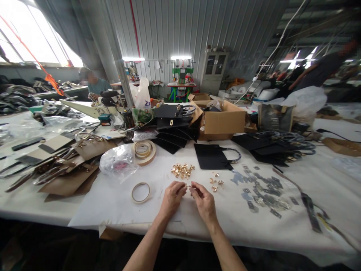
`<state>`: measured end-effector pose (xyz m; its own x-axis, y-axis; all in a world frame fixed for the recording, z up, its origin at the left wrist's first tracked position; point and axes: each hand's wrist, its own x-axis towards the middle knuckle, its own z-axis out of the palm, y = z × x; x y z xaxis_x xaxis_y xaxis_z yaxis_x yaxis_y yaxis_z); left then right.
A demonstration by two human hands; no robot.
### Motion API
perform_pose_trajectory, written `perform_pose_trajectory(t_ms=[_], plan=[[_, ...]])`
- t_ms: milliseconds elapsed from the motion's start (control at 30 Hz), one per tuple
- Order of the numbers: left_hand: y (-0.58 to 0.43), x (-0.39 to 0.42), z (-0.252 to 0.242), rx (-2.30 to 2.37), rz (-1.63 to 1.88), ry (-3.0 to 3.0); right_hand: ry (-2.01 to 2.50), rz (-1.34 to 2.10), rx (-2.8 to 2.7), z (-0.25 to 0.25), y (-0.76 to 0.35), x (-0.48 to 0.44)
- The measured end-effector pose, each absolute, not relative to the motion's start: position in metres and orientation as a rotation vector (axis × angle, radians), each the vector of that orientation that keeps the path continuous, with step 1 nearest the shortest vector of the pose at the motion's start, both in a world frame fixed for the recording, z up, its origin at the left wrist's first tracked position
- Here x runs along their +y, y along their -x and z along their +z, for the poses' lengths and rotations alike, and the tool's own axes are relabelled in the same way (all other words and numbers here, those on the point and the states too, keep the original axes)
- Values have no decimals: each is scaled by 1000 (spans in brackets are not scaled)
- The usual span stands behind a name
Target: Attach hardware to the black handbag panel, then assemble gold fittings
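Note:
My left hand (172,196) and my right hand (203,201) meet over the white table cover (113,203), fingers pinched together on a small gold metal clasp (188,185) held between them. Just beyond lies a pile of several gold clasps (182,170). A few more gold pieces (216,183) sit to the right. A black bag flap with a braided handle (212,156) lies farther back.
A thin tape ring (140,192) lies to my left, thicker tape rolls (144,151) and a plastic bag (118,161) behind it. Several grey metal plates (262,194) spread on the right. Brown leather pieces (70,169), a cardboard box (222,120) and black bags (175,124) crowd the back. A person (94,84) sits far left.

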<state>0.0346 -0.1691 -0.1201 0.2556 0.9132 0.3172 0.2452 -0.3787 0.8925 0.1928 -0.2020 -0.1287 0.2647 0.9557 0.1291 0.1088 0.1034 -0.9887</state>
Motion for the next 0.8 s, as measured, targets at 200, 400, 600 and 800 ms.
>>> perform_pose_trajectory(t_ms=[200, 400, 600, 800], plan=[[-34, -169, -120, 1052, 1131, -1806, 1363, 856, -1158, -126, -194, -202], [-33, -170, -127, 1047, 1173, -1823, 1355, 958, -1207, -126, -196, -201], [-34, -172, -119, 1057, 1130, -1782, 1326, 996, -1184, -119, -196, -203], [-33, -171, -112, 1094, 1077, -1816, 1244, 1059, -1143, -117, -198, -204]])
